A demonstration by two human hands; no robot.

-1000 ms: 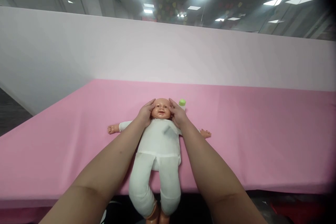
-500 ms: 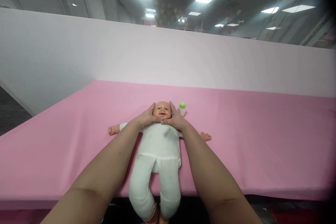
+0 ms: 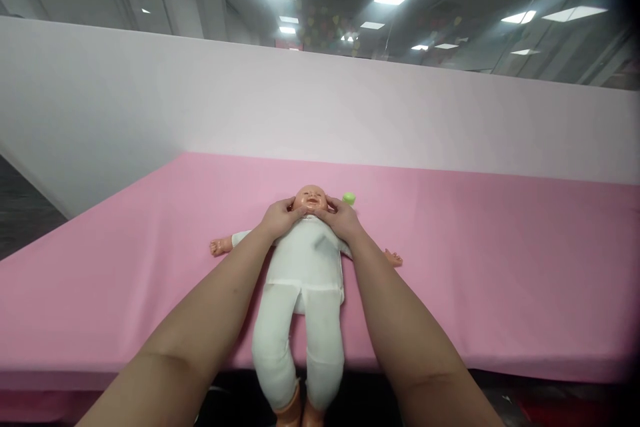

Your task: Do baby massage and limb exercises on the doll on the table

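A baby doll in a white cloth suit lies on its back on the pink-covered table. Its legs hang over the near edge and its arms are spread to the sides. My left hand cups the left side of the doll's head, thumb at the chin. On the other side, my right hand holds the head the same way, its thumb also near the chin. The fingers of both hands are partly hidden beside and behind the head. Just beyond my right hand is a small bottle with a green cap, its body mostly covered by the hand.
The pink cover spreads over the table to both sides. A white partition rises along the table's far edge and turns along the left. Under the near right edge something red shows in the dark.
The doll has shifted slightly away from me, its head tipping back so the chin is raised. Both hands have moved with the head, and my right hand now covers more of the bottle.
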